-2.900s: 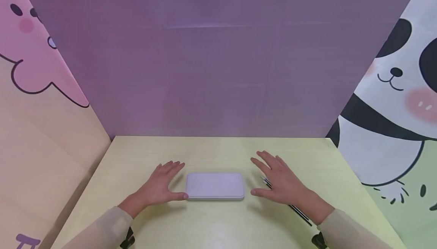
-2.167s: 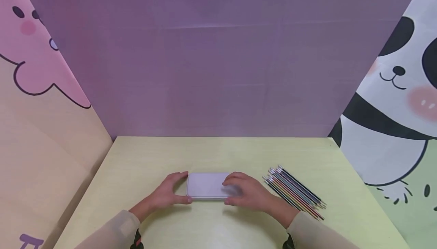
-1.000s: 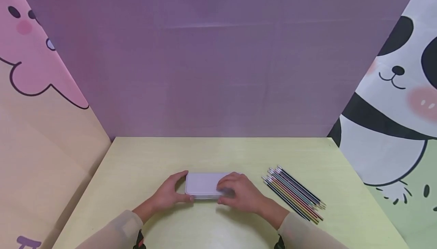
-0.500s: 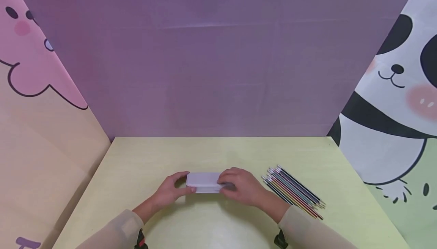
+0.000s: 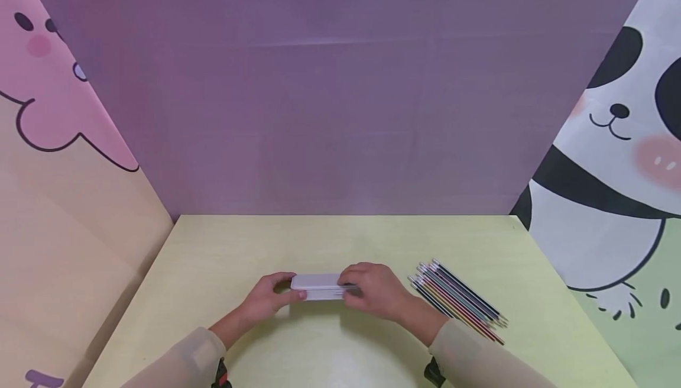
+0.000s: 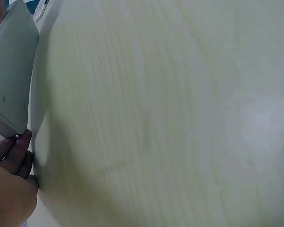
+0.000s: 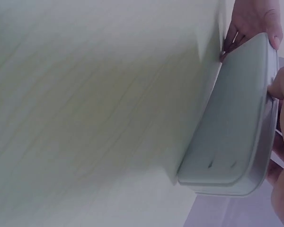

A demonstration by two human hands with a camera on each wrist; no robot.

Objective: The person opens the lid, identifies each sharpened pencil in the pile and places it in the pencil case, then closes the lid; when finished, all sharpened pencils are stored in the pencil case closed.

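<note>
Together, two hands grip one tilted case.

- The person's bare left hand is in a pinch grip, its thumb pointing inward on the near side and its forefinger reaching out on the far side.
- The person's bare right hand also grips, back turned up, fingers bent over above and thumb underneath.
- The hands face each other, near but apart, at about the same height.
- Both forearms, in loose beige fabric sleeves, slant inward from the lower corners.
- Bare wrists show beyond both cuffs.
- In the right wrist view, the right thumb is bent.
</note>
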